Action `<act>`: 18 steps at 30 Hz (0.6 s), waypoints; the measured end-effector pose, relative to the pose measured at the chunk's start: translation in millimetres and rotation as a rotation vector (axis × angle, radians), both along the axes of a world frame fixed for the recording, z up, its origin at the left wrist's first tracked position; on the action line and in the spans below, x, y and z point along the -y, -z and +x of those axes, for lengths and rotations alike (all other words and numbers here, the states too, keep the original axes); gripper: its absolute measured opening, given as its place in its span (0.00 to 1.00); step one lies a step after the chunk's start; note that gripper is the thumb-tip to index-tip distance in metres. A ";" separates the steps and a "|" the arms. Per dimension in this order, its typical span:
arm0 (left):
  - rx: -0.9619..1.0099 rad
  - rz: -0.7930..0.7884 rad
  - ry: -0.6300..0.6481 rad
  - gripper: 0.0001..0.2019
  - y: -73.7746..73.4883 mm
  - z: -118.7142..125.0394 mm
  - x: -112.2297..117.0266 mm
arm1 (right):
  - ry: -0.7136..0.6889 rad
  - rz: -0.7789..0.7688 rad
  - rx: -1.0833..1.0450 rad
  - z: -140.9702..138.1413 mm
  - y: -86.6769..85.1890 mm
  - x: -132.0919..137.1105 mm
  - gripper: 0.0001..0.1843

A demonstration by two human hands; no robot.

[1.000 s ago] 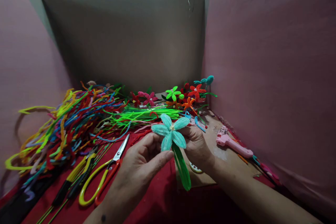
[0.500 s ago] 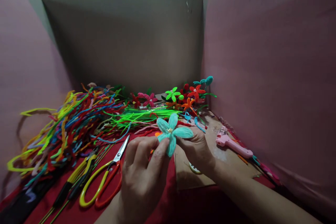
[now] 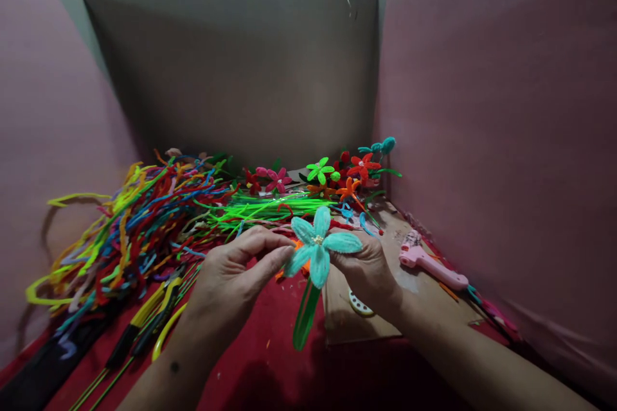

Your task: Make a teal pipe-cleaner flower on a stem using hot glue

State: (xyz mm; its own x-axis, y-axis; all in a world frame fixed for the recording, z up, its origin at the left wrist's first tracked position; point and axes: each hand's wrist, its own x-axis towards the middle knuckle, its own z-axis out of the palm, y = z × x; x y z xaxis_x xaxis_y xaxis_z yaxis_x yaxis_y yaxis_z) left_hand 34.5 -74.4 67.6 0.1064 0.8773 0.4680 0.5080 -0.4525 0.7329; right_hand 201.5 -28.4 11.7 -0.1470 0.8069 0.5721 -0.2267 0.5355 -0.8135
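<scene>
A turquoise pipe-cleaner flower (image 3: 319,263), with five fuzzy petals and a pale centre, faces me above the red cloth. My left hand (image 3: 236,276) pinches the tip of its lower left petal between thumb and fingers. From behind the right petal, my right hand (image 3: 370,270) grips the flower; its fingertips and what they press on are partly hidden. A long green pipe-cleaner leaf (image 3: 306,318) hangs below the petals. Something orange and fuzzy (image 3: 299,245) shows behind the flower on the left.
Loose coloured pipe cleaners (image 3: 130,231) heap up at left, beside a green bundle (image 3: 265,207). Several made flowers (image 3: 362,167) lie at the back. Pliers (image 3: 149,318) and partly covered scissors (image 3: 166,334) are left; a pink glue gun (image 3: 436,268) rests on cardboard (image 3: 357,331) at right.
My left hand has shifted from the bottom petal to the lower left petal and now lies across the scissors in view. The green leaf has come into sight beneath the flower.
</scene>
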 end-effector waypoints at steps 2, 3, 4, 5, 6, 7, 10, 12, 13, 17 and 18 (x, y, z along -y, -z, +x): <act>-0.075 0.050 0.005 0.06 -2.7 1.0 -1.6 | 0.003 0.003 0.017 0.3 -0.6 0.5 0.13; -0.123 0.085 0.007 0.07 -3.4 2.0 -1.6 | -0.005 0.008 0.023 0.3 -0.8 0.6 0.13; -0.178 0.123 0.009 0.07 -3.7 2.8 -1.5 | -0.014 0.015 0.025 0.3 -0.9 0.6 0.13; -0.240 0.169 0.008 0.08 -3.6 3.6 -1.2 | -0.023 0.027 0.024 0.2 -0.9 0.6 0.13; -0.312 0.225 -0.001 0.08 -3.2 4.1 -1.1 | -0.031 0.042 0.021 0.0 -0.9 0.6 0.13; -0.389 0.297 -0.014 0.08 -2.7 4.5 -1.1 | -0.037 0.055 0.020 0.0 -0.7 0.5 0.12; -0.618 0.530 -0.042 0.09 -1.3 5.4 -1.4 | -0.053 0.063 0.040 0.2 1.1 0.0 0.10; -0.738 0.636 -0.031 0.10 -1.0 5.9 -1.3 | -0.064 0.064 0.053 1.1 3.4 -0.7 0.09; -0.788 0.670 -0.024 0.10 -1.2 6.1 -1.0 | -0.065 0.066 0.061 1.6 4.6 -1.1 0.09; -0.957 0.739 -0.024 0.07 -2.2 6.1 1.0 | -0.078 0.076 0.104 3.7 7.6 -2.2 0.11; -0.989 0.751 -0.027 0.07 -2.3 6.0 1.6 | -0.086 0.088 0.117 4.0 7.5 -2.3 0.11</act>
State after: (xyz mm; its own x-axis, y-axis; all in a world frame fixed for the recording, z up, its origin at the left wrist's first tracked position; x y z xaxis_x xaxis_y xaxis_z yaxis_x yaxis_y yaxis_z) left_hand 40.5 -76.1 69.9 0.6857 0.4342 0.5842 0.7101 -0.5754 -0.4059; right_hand 205.5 -26.2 4.2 -0.2827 0.7359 0.6153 -0.1815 0.5889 -0.7876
